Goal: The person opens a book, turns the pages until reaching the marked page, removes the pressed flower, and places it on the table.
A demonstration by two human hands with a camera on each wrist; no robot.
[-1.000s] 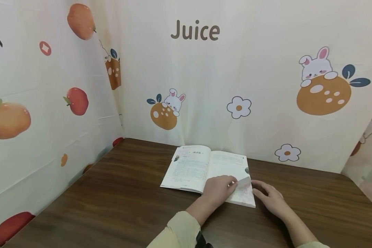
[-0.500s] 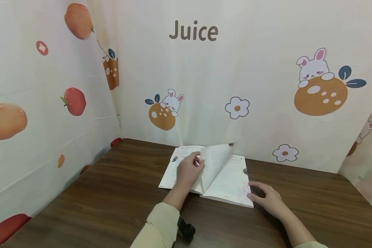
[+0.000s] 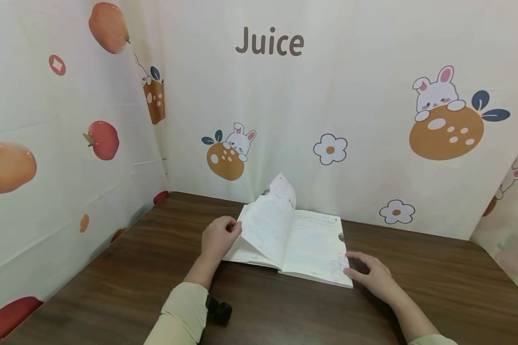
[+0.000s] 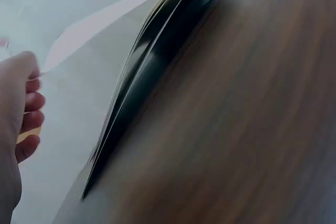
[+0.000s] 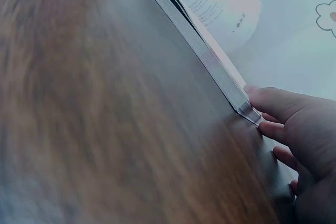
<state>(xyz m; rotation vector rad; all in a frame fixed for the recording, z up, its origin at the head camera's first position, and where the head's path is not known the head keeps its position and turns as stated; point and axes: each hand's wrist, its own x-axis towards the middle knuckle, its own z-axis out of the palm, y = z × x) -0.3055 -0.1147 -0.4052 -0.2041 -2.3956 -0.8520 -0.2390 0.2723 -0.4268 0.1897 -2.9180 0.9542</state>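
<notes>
An open book [image 3: 312,249] with printed pages lies on the table near the back wall. One page [image 3: 269,220] stands lifted and curves over the left half, its top corner pointing up. My left hand [image 3: 217,237] pinches that page's outer edge between thumb and fingers. In the left wrist view the page [image 4: 100,22] stretches from the fingertips to the spine. My right hand [image 3: 373,278] holds the book's right edge near the lower corner. The right wrist view shows its thumb [image 5: 262,98] on the top page and fingers against the side of the page block.
The dark wooden table [image 3: 125,287] extends to both sides and in front of the book. Behind it hangs a pale printed curtain [image 3: 285,105], close to the book's far edge. A black device [image 3: 219,310] is strapped at the left wrist.
My left hand has carried a page from the right side over to the left, and the page now leans over the left half. The right hand stays at the book's right edge.
</notes>
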